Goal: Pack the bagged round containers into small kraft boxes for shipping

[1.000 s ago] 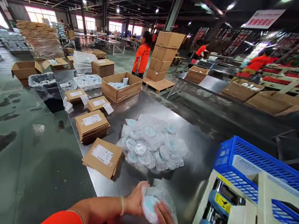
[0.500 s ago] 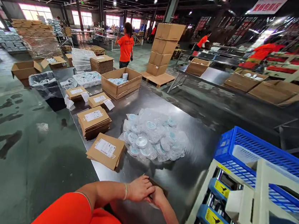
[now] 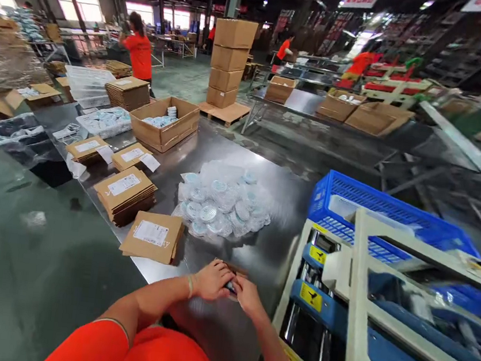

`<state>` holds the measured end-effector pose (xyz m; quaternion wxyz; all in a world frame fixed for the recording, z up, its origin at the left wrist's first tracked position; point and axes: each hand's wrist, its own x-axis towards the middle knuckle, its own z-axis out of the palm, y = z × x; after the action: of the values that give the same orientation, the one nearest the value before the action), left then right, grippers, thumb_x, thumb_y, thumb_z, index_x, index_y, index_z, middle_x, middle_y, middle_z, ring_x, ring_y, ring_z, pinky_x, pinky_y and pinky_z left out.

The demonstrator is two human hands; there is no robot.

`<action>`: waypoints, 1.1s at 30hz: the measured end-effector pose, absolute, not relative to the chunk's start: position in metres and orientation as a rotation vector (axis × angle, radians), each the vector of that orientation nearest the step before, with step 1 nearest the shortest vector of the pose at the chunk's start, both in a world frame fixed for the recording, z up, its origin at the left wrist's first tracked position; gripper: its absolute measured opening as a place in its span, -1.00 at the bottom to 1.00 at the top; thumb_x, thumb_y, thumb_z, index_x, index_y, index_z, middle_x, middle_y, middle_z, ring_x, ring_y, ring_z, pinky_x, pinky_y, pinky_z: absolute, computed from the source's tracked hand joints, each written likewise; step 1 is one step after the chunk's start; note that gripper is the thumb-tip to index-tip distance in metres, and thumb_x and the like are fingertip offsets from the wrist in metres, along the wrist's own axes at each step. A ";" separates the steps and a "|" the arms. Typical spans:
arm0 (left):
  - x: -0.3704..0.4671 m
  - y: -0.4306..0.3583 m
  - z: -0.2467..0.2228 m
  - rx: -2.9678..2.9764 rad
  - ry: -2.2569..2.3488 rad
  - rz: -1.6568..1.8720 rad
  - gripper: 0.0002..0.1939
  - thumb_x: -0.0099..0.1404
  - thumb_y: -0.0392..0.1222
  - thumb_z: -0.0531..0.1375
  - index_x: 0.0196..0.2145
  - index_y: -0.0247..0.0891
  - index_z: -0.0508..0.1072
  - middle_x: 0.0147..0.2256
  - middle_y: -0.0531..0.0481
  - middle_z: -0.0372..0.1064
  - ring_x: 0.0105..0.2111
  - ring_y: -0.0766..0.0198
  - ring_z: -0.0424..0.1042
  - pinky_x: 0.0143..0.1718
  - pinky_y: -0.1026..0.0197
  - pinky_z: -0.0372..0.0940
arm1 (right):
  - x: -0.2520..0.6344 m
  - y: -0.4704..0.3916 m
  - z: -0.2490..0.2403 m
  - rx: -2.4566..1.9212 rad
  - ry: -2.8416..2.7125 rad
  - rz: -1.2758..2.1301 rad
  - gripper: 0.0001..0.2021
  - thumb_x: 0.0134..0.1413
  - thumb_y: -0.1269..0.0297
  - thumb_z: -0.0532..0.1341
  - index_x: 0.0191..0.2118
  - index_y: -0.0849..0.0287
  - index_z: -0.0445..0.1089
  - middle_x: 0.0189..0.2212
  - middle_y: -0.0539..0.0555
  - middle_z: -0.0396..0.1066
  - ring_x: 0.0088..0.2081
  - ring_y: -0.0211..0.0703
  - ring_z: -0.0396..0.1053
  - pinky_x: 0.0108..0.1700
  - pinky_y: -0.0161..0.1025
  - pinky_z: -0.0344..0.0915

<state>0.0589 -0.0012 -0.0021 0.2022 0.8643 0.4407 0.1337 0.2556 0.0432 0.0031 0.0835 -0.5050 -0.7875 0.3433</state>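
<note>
where both hands meet at near table edge, small brown carton [image 3: 236, 273] sits half hidden under fingers; left hand [image 3: 210, 279] and right hand [image 3: 247, 295] pinch it from either side. bagged disc pile [image 3: 220, 201] just beyond on steel table [image 3: 274, 190]; flat cartons [image 3: 151, 237] left; blue crate [image 3: 351, 199] right.

Packing warehouse: stacked cartons [image 3: 231, 61], steel packing tables [image 3: 259, 246], orange-shirted workers [image 3: 138, 53].
</note>
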 end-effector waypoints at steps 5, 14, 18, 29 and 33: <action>0.019 -0.004 -0.013 1.757 1.086 0.881 -0.49 0.34 -0.12 0.26 0.23 -0.20 0.39 0.24 -0.22 0.37 0.30 -0.05 0.29 0.40 -0.14 0.13 | 0.299 0.014 0.001 -1.214 -2.588 0.964 -0.76 0.22 0.30 0.23 -0.07 0.18 0.59 0.01 0.24 0.60 0.06 0.11 0.50 0.16 -0.01 0.43; 0.028 0.006 -0.058 0.986 1.126 0.813 -0.15 -0.12 0.11 0.61 0.09 -0.24 0.51 -0.03 -0.13 0.59 0.03 -0.02 0.52 0.25 -0.16 0.35 | 0.278 0.013 -0.003 -1.516 -2.590 0.761 -0.79 0.38 0.39 0.19 -0.11 0.14 0.61 -0.15 0.14 0.59 -0.05 0.00 0.50 0.10 -0.12 0.43; 0.016 0.023 -0.042 1.049 1.065 0.726 -0.36 0.06 0.03 0.51 0.07 -0.25 0.60 0.00 -0.16 0.65 0.06 -0.02 0.56 0.28 -0.16 0.36 | 0.273 0.034 0.003 -1.746 -2.469 0.546 -0.45 0.21 0.33 0.41 0.31 0.15 0.43 0.30 0.32 0.41 0.30 0.28 0.36 0.25 0.07 0.39; 0.057 -0.011 -0.007 2.385 1.659 -0.048 -0.07 0.30 0.04 0.33 0.45 -0.58 0.23 0.27 -0.62 0.35 0.47 -0.53 0.07 0.39 -0.53 0.02 | 0.284 -0.013 0.035 -1.749 -2.535 0.502 -0.44 0.43 0.24 0.20 0.48 -0.02 0.28 0.43 0.19 0.34 0.41 0.26 0.28 0.32 0.16 0.33; 0.050 0.005 -0.039 2.643 1.601 -0.014 -0.14 0.34 0.13 0.27 0.35 -0.65 0.32 0.06 -0.54 0.46 0.16 -0.38 0.39 0.19 -0.30 0.29 | 0.404 -0.056 0.122 -2.145 -1.969 -0.128 -0.58 0.50 0.28 0.10 0.33 0.13 0.45 0.07 0.30 0.58 0.12 0.14 0.47 0.15 0.00 0.41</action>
<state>0.0497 0.0046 -0.0387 0.0256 0.8550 0.5180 -0.0044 0.4036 -0.0564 0.1223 0.1132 -0.7312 -0.6713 -0.0437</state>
